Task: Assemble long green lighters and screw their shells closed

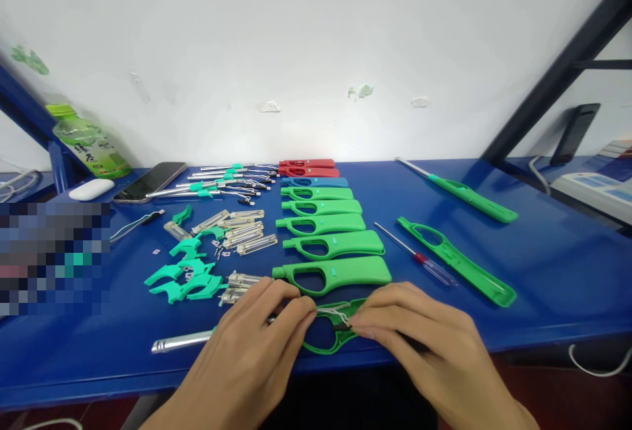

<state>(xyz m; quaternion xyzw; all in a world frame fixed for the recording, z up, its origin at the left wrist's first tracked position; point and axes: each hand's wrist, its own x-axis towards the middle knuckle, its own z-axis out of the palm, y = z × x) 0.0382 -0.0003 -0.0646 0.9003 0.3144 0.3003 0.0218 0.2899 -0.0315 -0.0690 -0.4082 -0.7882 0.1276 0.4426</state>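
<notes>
At the table's front edge lies an open green lighter half-shell [323,351], partly covered by both hands. My left hand [266,331] is closed, its fingertips pinching white wires [336,312] over the shell's trigger opening. From under that hand a silver lighter tube [180,341] sticks out to the left. My right hand [419,331] is closed too, its fingertips pressed on a small black igniter piece [341,326] at the wire ends, inside the shell. Just behind the hands is a column of green lighter shells [360,271]. The shell's handle end is hidden by my right hand.
Left are teal triggers [205,286], clear fuel tanks [257,243] and wired tubes [172,191]. A screwdriver [437,268], another half-shell [474,270] and an assembled lighter [457,194] lie right. Back left are a phone [153,181], white case [91,189] and bottle [91,143].
</notes>
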